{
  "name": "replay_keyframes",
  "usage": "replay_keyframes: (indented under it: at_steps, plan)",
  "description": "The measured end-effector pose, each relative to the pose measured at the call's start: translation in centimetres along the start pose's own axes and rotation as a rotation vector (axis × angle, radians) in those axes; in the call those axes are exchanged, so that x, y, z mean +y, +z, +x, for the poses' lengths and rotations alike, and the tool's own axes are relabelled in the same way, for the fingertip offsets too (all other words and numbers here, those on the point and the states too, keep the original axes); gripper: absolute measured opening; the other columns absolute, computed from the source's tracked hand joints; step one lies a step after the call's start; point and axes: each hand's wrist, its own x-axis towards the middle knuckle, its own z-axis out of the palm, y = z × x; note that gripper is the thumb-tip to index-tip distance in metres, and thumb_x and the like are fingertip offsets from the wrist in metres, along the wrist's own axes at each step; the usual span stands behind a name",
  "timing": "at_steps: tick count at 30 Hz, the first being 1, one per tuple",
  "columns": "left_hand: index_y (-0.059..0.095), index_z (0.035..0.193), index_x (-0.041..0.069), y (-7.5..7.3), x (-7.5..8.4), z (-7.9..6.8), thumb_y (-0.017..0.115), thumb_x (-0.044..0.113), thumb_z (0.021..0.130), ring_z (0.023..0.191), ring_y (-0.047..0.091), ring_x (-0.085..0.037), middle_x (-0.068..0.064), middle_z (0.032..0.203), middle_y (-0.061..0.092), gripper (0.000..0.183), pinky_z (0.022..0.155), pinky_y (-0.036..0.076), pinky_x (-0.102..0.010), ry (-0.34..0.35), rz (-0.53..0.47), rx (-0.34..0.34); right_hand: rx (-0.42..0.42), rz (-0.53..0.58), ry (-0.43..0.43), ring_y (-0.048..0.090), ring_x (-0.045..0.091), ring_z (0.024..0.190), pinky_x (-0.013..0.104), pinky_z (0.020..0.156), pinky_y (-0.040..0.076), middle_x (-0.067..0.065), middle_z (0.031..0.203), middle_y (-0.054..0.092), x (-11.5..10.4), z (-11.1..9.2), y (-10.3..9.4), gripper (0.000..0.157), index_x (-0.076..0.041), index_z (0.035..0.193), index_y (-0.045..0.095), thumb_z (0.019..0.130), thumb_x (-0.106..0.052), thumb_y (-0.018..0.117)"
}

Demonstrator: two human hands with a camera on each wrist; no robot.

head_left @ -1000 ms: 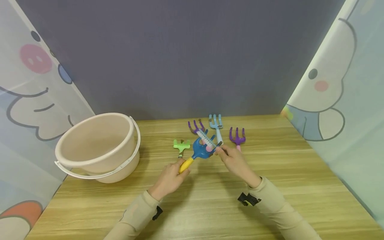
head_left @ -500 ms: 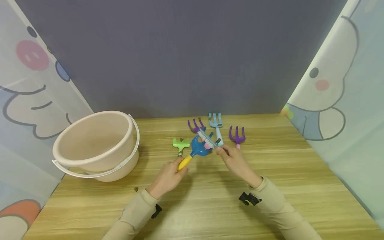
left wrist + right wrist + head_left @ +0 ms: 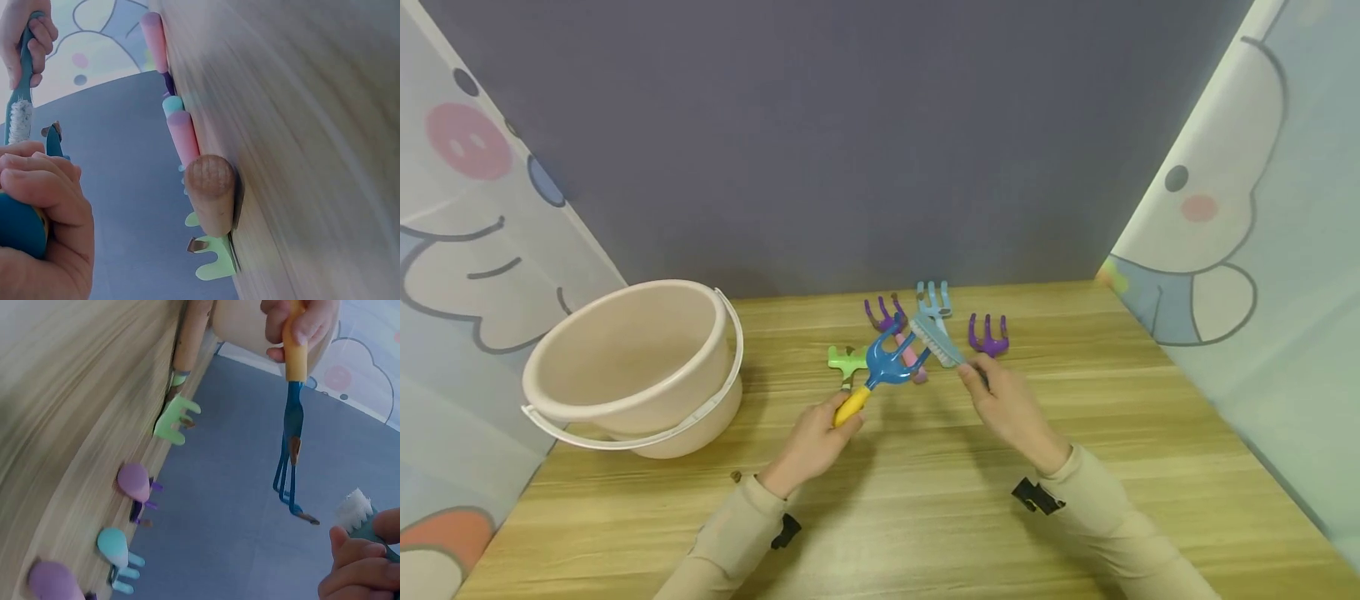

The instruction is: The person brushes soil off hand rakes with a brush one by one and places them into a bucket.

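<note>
My left hand (image 3: pixel 811 442) grips the yellow handle of a blue hand rake (image 3: pixel 886 365), held up above the table with its tines pointing away. Brown clumps cling to the tines, plainest in the right wrist view. In my right hand (image 3: pixel 1013 410) is a blue-grey scrub brush (image 3: pixel 936 340) with white bristles (image 3: pixel 355 509), pinched between thumb and fingers. The bristles face the rake's tines; the right wrist view leaves a small gap between them. Behind lie a green rake (image 3: pixel 847 360), a purple rake (image 3: pixel 886 315) with a pink handle, a light blue rake (image 3: pixel 934 298) and another purple rake (image 3: pixel 988 335).
A large cream bucket (image 3: pixel 700 367) with a white handle stands at the left of the wooden table (image 3: pixel 910 517). One small brown crumb (image 3: pixel 736 477) lies by my left forearm. A dark grey panel (image 3: pixel 850 150) closes the back, with cartoon-print sheets at both sides.
The right hand with the brush has drawn back rightward, and the brush has turned to show its back. A brown crumb has appeared on the table near the left forearm. The left hand keeps its grip.
</note>
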Motion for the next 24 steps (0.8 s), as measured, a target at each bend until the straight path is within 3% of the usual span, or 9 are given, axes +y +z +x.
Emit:
replay_keyframes:
  at_steps: [3, 8, 15, 17, 20, 24]
  plan:
    - [0.056, 0.111, 0.010, 0.0, 0.0, -0.1, 0.054, 0.021, 0.092, 0.044, 0.037, -0.008, 0.000, 0.060, 0.045, 0.022, 0.038, 0.032, -0.019, 0.002, -0.028, 0.004, 0.054, -0.069, -0.082, 0.030, 0.003, 0.040, 0.019, 0.036, 0.029, -0.003, 0.054, 0.039, 0.2, -0.1, 0.0, 0.029, 0.002, 0.102, 0.058, 0.097, -0.023, 0.044]
    - [0.056, 0.109, 0.008, 0.0, 0.2, -0.2, 0.051, 0.022, 0.093, 0.051, 0.041, -0.010, -0.002, 0.067, 0.047, 0.021, 0.044, 0.037, -0.022, -0.018, -0.132, -0.041, 0.113, -0.286, -0.257, 0.025, 0.000, 0.038, 0.014, 0.036, 0.023, -0.007, 0.051, 0.035, 0.6, -0.4, 0.4, 0.015, -0.003, 0.085, 0.055, 0.092, -0.016, 0.054]
    - [0.050, 0.108, 0.007, -0.5, 0.8, -0.6, 0.047, 0.031, 0.096, 0.043, 0.033, -0.010, -0.002, 0.063, 0.041, 0.027, 0.038, 0.031, -0.020, -0.108, -0.427, -0.171, 0.165, -0.387, -0.324, 0.026, 0.003, 0.039, 0.015, 0.035, 0.021, -0.007, 0.053, 0.034, 0.6, -0.1, 1.3, 0.018, -0.008, 0.077, 0.050, 0.089, -0.019, 0.058]
    - [0.050, 0.109, 0.005, -0.6, 1.1, -0.8, 0.047, 0.031, 0.095, 0.042, 0.032, -0.010, -0.001, 0.062, 0.040, 0.029, 0.037, 0.030, -0.020, -0.129, -0.468, -0.183, 0.186, -0.406, -0.369, 0.025, 0.003, 0.039, 0.014, 0.034, 0.020, -0.006, 0.054, 0.036, 0.7, 0.0, 1.6, 0.017, -0.007, 0.079, 0.051, 0.089, -0.019, 0.059]
    - [0.050, 0.107, 0.003, -0.6, 1.5, -1.1, 0.049, 0.029, 0.095, 0.042, 0.031, -0.010, -0.001, 0.062, 0.039, 0.028, 0.038, 0.028, -0.020, -0.151, -0.507, -0.183, 0.231, -0.432, -0.455, 0.024, 0.002, 0.041, 0.013, 0.034, 0.018, -0.005, 0.057, 0.038, 0.9, -0.2, 2.0, 0.023, -0.006, 0.080, 0.053, 0.093, -0.025, 0.051]
    - [0.050, 0.103, 0.003, -0.5, 1.8, -1.5, 0.049, 0.027, 0.095, 0.041, 0.031, -0.010, 0.000, 0.061, 0.038, 0.026, 0.037, 0.028, -0.020, -0.151, -0.527, -0.175, 0.307, -0.461, -0.535, 0.024, 0.003, 0.045, 0.012, 0.035, 0.018, -0.003, 0.059, 0.039, 0.8, -0.5, 2.5, 0.042, -0.006, 0.080, 0.052, 0.099, -0.036, 0.030]
